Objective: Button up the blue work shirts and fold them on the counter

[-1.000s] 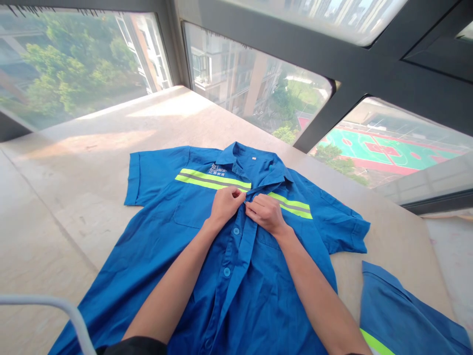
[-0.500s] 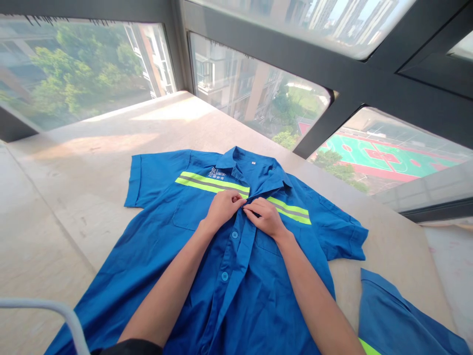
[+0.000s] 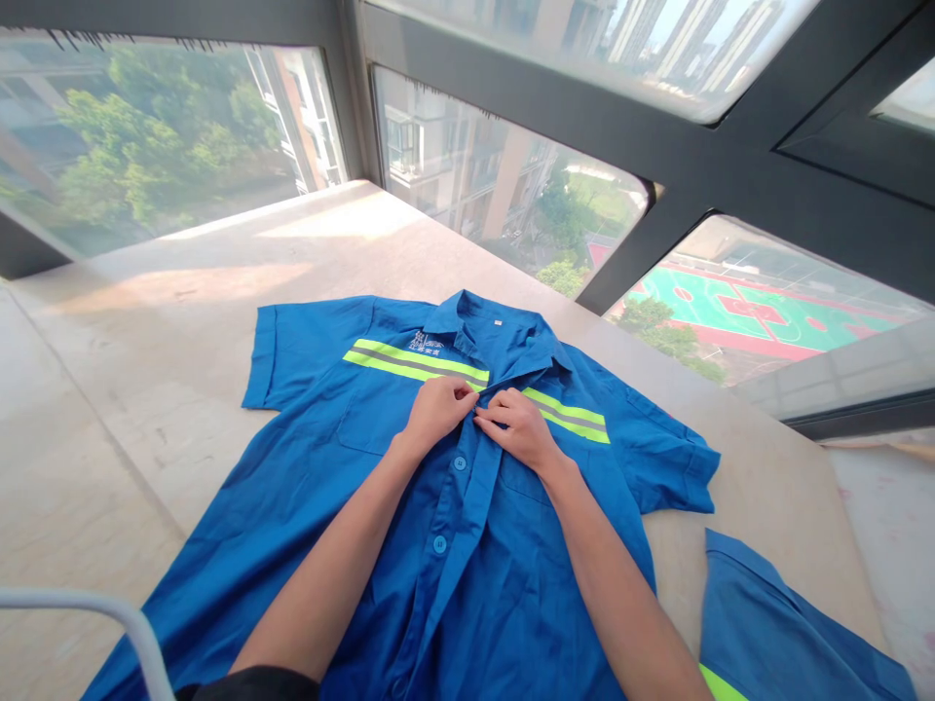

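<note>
A blue short-sleeved work shirt [image 3: 307,497] with yellow-green and grey reflective bands lies front side up, collar away from me. My left hand [image 3: 438,414] pinches the edge of its front placket at chest height, just below the band. Close beside it, my right hand [image 3: 517,424] pinches the other front edge, thumb and fingertips together. The fingertips hide whatever is between them. Below the hands the front hangs open, showing a blue button [image 3: 460,463] and a lower button [image 3: 439,544] on the left strip.
The shirt lies on a pale stone ledge [image 3: 197,331] bordered by dark window frames [image 3: 497,112]. Another blue garment [image 3: 789,623] with a yellow-green band lies at lower right. A white curved tube [image 3: 142,638] crosses the lower left corner.
Both hands stay at the same spot on the placket, with only slight finger movement. The whole view has shifted very slightly.
</note>
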`<state>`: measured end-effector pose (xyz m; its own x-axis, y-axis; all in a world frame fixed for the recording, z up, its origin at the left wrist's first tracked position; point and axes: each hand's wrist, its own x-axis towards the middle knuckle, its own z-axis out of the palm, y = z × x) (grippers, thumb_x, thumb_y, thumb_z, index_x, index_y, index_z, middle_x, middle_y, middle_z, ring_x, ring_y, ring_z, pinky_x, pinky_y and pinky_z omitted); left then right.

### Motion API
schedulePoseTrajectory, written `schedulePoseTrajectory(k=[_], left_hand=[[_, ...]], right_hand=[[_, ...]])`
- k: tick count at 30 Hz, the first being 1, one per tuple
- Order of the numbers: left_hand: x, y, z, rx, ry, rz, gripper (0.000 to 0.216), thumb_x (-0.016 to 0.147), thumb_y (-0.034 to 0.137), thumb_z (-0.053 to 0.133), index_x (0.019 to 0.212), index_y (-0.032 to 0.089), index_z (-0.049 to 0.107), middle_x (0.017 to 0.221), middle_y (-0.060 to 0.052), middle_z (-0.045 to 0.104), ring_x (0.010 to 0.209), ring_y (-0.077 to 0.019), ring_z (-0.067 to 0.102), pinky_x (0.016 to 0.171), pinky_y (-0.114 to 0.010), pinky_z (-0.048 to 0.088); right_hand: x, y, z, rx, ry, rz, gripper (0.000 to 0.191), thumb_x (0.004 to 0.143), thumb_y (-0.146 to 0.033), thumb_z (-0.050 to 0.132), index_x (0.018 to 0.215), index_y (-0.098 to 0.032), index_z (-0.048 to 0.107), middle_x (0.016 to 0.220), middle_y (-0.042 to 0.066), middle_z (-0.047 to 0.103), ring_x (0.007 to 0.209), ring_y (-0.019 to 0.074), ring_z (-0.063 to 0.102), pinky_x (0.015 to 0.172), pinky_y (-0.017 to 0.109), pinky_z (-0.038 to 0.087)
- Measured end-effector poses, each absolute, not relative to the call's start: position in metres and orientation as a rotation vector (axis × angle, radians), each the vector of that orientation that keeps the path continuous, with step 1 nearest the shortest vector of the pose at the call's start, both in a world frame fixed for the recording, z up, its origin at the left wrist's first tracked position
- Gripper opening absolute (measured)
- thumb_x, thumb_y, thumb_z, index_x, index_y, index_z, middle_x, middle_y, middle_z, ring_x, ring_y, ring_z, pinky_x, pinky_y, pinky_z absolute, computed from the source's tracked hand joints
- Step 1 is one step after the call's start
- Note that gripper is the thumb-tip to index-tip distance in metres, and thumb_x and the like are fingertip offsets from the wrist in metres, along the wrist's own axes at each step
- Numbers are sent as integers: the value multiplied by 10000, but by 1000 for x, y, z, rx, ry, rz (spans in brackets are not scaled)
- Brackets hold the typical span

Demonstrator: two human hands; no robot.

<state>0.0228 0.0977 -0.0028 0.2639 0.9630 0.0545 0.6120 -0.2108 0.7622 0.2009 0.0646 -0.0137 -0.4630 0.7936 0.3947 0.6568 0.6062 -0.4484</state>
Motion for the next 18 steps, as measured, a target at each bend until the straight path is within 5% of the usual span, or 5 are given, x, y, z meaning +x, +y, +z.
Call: schedulePoseTrajectory(k=[9,18], left_hand=[[29,93,-1,1908,1590,725,170,803,242,619,674,163,697,720,-54,721,686,-168,642,623,-244,417],[14,101,2,1629,1343,562,156,820,281,612,744,156,667,554,12,632,398,-115,548,430,-210,396]], right_hand=[[200,63,-5,-1107,-2418,239,259,947,-246,552,760,-214,728,849,54,646,777,177,533,716,324,436],[202,61,-14,-1063,-2302,298,200,942,-258,564,896,-239,757,1041,65,711,873,193,603,784,352,493]])
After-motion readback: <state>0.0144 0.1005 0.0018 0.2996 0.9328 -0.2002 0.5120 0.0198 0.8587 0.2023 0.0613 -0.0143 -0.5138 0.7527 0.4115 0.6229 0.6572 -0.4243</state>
